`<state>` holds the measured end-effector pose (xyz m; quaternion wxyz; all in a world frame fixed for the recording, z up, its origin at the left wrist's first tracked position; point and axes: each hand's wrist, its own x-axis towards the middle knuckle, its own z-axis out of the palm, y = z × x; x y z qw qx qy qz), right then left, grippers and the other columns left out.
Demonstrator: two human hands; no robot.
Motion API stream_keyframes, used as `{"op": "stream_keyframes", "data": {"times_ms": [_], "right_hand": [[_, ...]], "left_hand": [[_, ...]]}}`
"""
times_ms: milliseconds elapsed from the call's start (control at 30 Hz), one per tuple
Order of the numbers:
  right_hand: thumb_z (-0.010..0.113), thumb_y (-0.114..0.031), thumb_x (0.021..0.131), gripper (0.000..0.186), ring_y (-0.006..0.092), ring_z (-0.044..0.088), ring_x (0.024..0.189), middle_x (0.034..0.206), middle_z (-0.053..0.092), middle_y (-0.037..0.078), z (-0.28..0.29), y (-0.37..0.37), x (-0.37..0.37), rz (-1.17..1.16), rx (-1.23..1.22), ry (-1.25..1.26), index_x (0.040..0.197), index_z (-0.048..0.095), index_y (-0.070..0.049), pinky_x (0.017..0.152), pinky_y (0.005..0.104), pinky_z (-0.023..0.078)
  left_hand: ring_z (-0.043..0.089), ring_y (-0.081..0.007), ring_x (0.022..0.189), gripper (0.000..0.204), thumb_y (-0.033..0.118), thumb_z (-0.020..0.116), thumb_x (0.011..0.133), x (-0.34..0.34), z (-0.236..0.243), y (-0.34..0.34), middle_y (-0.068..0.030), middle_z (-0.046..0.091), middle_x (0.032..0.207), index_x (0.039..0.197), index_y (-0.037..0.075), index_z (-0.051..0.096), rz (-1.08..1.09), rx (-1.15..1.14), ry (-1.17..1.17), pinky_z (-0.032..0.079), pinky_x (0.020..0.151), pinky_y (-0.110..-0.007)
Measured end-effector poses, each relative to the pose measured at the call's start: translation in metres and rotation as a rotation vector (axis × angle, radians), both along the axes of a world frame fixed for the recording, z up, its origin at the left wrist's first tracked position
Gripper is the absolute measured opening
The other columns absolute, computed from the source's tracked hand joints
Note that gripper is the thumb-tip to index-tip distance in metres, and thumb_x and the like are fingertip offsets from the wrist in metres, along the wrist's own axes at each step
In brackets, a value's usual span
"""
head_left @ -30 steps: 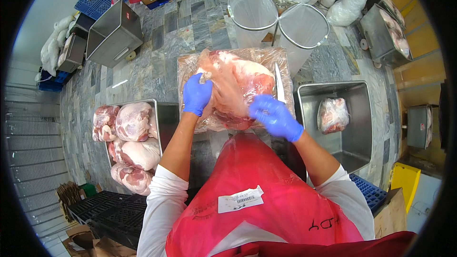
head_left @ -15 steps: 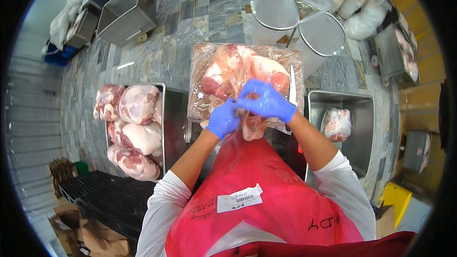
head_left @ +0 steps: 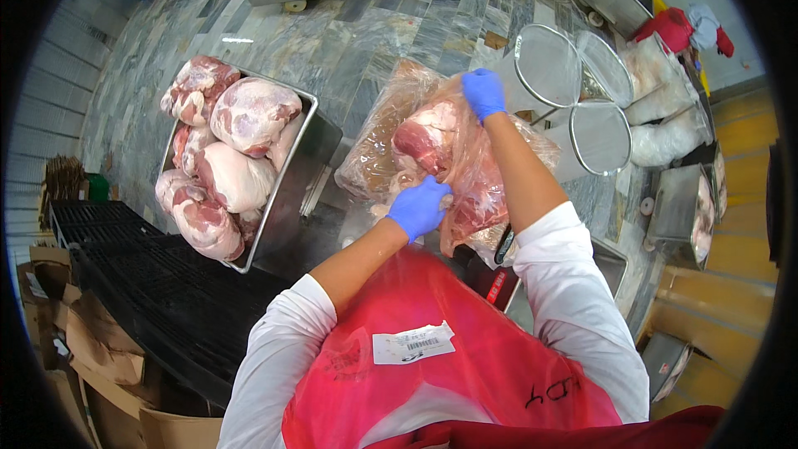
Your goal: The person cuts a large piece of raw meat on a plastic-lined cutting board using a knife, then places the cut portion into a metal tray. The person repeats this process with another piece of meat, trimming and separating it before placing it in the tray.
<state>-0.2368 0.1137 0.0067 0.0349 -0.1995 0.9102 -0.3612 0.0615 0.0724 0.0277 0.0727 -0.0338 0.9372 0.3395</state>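
In front of me, large pieces of raw meat (head_left: pixel 426 140) lie partly inside a clear plastic bag (head_left: pixel 467 152), on top of a plastic-wrapped block (head_left: pixel 372 150). My right hand (head_left: pixel 484 93), in a blue glove, is closed on the upper part of the bag and holds it raised and stretched. Lower and to the left, my left hand (head_left: pixel 420 208), gloved too, is closed at the bag's edge against the meat; its fingertips are partly hidden. A black knife handle (head_left: pixel 504 244) shows below my right forearm, its blade covered by the bag and meat.
A metal tub (head_left: pixel 314 108) at left is heaped with large meat pieces (head_left: pixel 237 176). Wire-rimmed clear bins (head_left: pixel 600 137) stand at far right. A second metal tub (head_left: pixel 611 264) is mostly hidden by my right arm. Black slatted racking (head_left: pixel 141 283) lies at lower left.
My right hand has moved up and right from beside my left hand, drawing the bag up. The meat has shifted and turned under it. The whole view has swung.
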Motion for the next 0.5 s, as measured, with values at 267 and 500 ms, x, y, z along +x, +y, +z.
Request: {"op": "stream_keyframes", "data": {"times_ms": [267,500], "right_hand": [[0.058,-0.016,0.089,0.021,0.0156,0.058,0.066,0.076,0.064,0.008,0.074,0.113,-0.004,-0.231,-0.744,-0.384,0.083,0.069,0.001,0.059,0.0339,0.048],[0.056,-0.013,0.095,0.017,0.0113,0.055,0.065,0.076,0.059,0.002,0.041,0.222,0.13,-0.489,-0.792,-0.324,0.085,0.062,-0.001,0.059,0.0302,0.048]], "left_hand": [[0.067,-0.0405,0.088,0.019,0.021,0.061,0.091,-0.013,-0.004,-0.04,-0.0204,0.061,0.104,0.108,0.013,0.063,0.092,-0.132,0.218,0.055,0.075,-0.051],[0.066,-0.0397,0.086,0.02,0.021,0.062,0.09,-0.01,0.015,-0.055,-0.0156,0.062,0.102,0.11,0.016,0.063,0.062,-0.11,0.393,0.056,0.074,-0.049]]}}
